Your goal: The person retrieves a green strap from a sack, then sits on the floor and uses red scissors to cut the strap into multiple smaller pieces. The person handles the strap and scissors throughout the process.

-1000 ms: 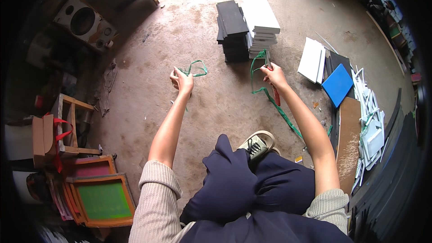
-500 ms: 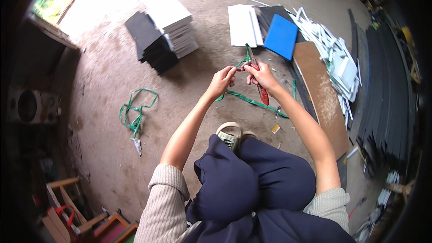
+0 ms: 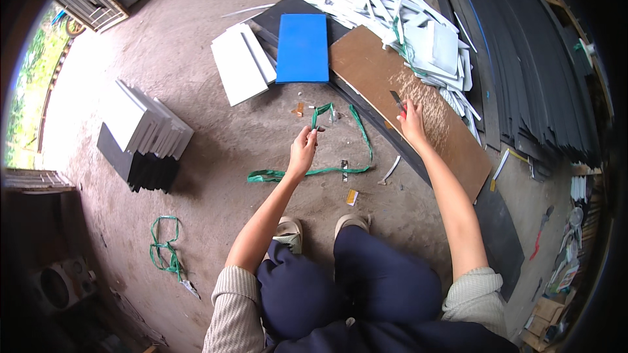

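My left hand (image 3: 302,151) is closed on a green plastic cord (image 3: 362,129), with a short end sticking up past the fingers. The rest of that cord curves away over the floor to the right and back under my left wrist. In my right hand (image 3: 413,127) is a utility knife (image 3: 403,112), its red handle mostly covered by the fingers and its dark tip pointing up and left. That hand is over the brown board (image 3: 366,59), well apart from the cord. Whether the hand touches the board I cannot tell.
Ahead lie white panels (image 3: 239,65), a blue panel (image 3: 302,49) and a heap of white offcuts (image 3: 435,46). A stack of white and black boards (image 3: 147,124) stands at left. Another green cord (image 3: 167,248) lies nearer. Long black strips (image 3: 517,59) line the right side.
My hands have parted: the right, with the knife, swung right over the brown board, while the left kept the cord. The view has turned right.
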### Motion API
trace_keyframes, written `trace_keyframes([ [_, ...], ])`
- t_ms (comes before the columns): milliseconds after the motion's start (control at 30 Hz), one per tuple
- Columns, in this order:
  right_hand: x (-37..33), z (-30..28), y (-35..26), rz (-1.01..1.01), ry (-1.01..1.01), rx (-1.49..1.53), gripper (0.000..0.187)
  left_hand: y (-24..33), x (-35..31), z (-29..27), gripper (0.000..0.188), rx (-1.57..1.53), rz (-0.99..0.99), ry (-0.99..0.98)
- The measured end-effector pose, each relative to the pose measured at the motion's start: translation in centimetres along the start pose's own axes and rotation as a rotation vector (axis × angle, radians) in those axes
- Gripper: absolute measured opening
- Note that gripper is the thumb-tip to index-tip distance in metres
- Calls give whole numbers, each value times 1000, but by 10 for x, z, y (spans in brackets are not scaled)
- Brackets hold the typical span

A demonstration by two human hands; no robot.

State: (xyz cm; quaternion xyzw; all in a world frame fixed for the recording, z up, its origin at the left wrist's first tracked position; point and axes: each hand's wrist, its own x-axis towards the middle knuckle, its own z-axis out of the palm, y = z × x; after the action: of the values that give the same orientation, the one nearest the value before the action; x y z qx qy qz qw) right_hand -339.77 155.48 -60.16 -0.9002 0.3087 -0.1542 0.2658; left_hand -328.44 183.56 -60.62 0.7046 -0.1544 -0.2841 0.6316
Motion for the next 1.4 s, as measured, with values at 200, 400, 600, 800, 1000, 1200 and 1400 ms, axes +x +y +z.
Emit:
trace_keyframes([
  [200,6,13,49,9,30,-141,41,7,37,45,21,-139,-100,-103],
  [400,-5,10,12,-19,44,-18,35,9,29,49,20,-178,-102,-141],
  [600,-54,-5,-129,448,-546,1325,36,65,-20,28,21,-69,23,-206],
  [800,-59,-70,-218,82,-457,1205,19,149,-82,-26,23,46,142,-246],
  [1000,-64,-142,-302,-331,-359,785,20,262,-127,-47,32,334,441,66],
  [1200,-86,-174,-335,-435,-298,739,21,302,-168,-50,23,341,443,140],
  [1400,-119,-176,-321,-250,-438,1111,12,279,-188,-52,17,-118,253,-110],
])
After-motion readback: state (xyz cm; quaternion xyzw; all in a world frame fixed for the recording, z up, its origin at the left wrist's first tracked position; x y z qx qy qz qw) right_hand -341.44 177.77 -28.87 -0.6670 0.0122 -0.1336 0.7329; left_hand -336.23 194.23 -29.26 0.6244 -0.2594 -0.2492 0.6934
